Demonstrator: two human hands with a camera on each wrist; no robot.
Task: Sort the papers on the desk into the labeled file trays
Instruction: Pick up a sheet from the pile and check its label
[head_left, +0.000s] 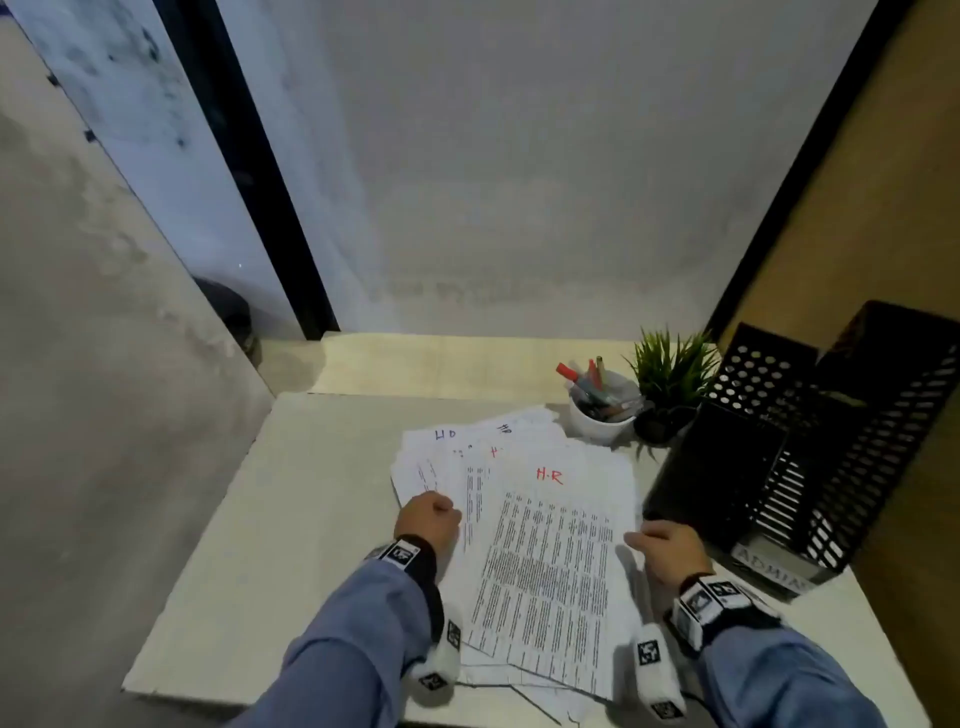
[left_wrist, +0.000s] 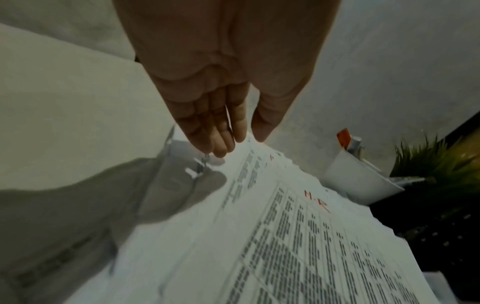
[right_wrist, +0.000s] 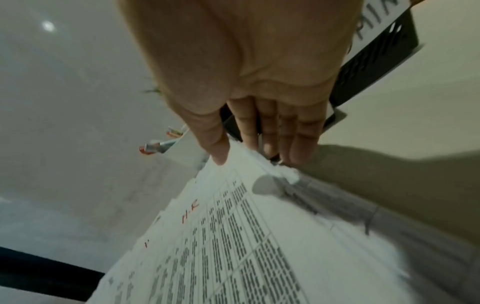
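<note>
A loose pile of printed papers (head_left: 550, 561) lies on the desk, the top sheet marked "H.R" in red. My left hand (head_left: 441, 506) is at the pile's left edge; in the left wrist view its fingers (left_wrist: 221, 144) reach straight down and touch the papers (left_wrist: 285, 246), thumb apart. My right hand (head_left: 636, 535) is at the pile's right edge. There its thumb (right_wrist: 219, 156) rests on the top sheet (right_wrist: 233, 246) and the straight fingers (right_wrist: 298, 148) meet the edge. Black perforated file trays (head_left: 727, 467) stand to the right, one labelled "ADMIN" (head_left: 774, 569).
A white cup of pens (head_left: 597, 423) and a small potted plant (head_left: 670, 369) stand behind the papers, close to the trays. The pale desk (head_left: 291, 519) spreads left of the pile, with walls behind and on both sides. Some sheets overhang the desk's near edge.
</note>
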